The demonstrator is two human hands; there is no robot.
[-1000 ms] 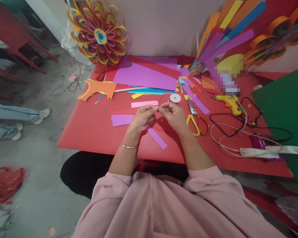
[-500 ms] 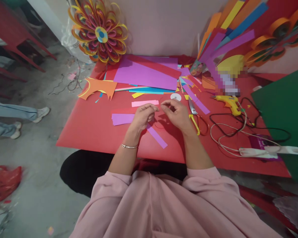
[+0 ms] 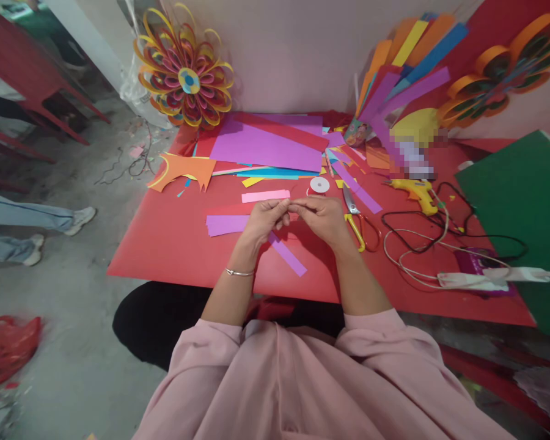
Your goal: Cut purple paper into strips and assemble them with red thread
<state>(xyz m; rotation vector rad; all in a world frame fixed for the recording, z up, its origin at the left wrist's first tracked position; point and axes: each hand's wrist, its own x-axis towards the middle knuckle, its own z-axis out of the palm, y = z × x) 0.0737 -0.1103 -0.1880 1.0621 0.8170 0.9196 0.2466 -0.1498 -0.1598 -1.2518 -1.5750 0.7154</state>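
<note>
My left hand (image 3: pixel 263 221) and my right hand (image 3: pixel 323 217) meet above the red table (image 3: pixel 165 244), fingertips pinched together on a small red paper strip (image 3: pixel 294 215) between them. A purple strip (image 3: pixel 288 254) lies on the table under my hands, and a wider purple piece (image 3: pixel 224 224) lies left of my left hand. A pink strip (image 3: pixel 264 195) lies just beyond my fingers. A white tape roll (image 3: pixel 319 184) sits behind my right hand, and yellow-handled scissors (image 3: pixel 354 218) lie to its right.
Large purple, red and blue sheets (image 3: pixel 268 146) cover the back of the table. A paper flower (image 3: pixel 186 79) leans at the back left. A yellow glue gun (image 3: pixel 415 189), cables (image 3: pixel 421 256) and a power strip (image 3: pixel 472 280) lie right. A green board (image 3: pixel 527 195) stands far right. Another person's legs (image 3: pixel 27 220) are on the left.
My hands, slightly apart half a second ago, have come together again over the red strip. The view has shifted a little downward.
</note>
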